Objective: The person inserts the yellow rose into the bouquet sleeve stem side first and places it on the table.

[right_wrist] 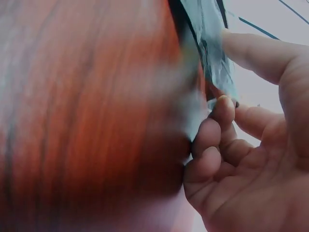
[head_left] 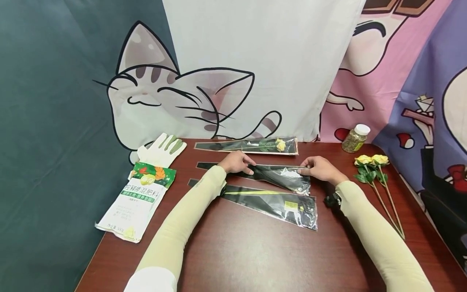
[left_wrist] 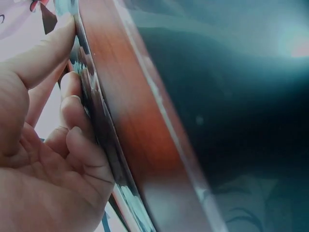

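Note:
A dark, clear-fronted flower sleeve (head_left: 275, 175), tapered to the left, lies between both hands in the head view, its film wrinkled and partly raised. My right hand (head_left: 321, 169) pinches its wide end near the upper corner; thumb and fingers meet at the film (right_wrist: 212, 43) in the right wrist view. At the sleeve's upper edge, farther left, my left hand (head_left: 235, 162) holds the film between thumb and curled fingers. A second sleeve (head_left: 266, 202) with a yellow label lies nearer me. Behind, another sleeve (head_left: 233, 145) contains a yellow rose (head_left: 280, 144).
Two yellow roses with stems (head_left: 379, 182) lie on the right of the brown table (head_left: 255, 259). A lidded jar (head_left: 354, 140) stands at the back right. On the left are a white and green fertilizer bag (head_left: 136, 207) and a white glove (head_left: 158, 152).

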{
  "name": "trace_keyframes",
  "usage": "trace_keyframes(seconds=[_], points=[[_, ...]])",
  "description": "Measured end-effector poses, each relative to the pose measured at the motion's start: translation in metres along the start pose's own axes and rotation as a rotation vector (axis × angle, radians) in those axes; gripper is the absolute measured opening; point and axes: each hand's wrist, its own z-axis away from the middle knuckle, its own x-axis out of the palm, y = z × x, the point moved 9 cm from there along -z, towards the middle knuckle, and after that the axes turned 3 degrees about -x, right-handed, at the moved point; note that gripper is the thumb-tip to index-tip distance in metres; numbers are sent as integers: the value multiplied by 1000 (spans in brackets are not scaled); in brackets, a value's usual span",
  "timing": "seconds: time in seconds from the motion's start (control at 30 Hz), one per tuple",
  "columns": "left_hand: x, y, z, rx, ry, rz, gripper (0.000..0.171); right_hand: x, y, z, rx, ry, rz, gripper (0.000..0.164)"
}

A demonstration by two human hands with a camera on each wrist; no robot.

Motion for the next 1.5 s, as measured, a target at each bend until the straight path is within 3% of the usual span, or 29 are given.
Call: trace_keyframes(seconds=[0.37, 0.73, 1.0, 1.23, 1.5], points=[[-4, 0, 6, 1, 11, 11, 36, 5, 14, 12, 100, -75, -359, 38], [-5, 2, 2, 0, 23, -21, 35, 9, 19, 24, 119, -93, -476, 30], [-6, 5, 1, 17, 28, -66, 36, 5, 17, 27, 133, -61, -527, 26], [-2, 23, -1, 56, 48, -111, 28, 3, 14, 25, 125, -31, -563, 34], [17, 64, -10, 122, 61, -77, 22, -1, 11, 24, 98, -28, -525, 41]])
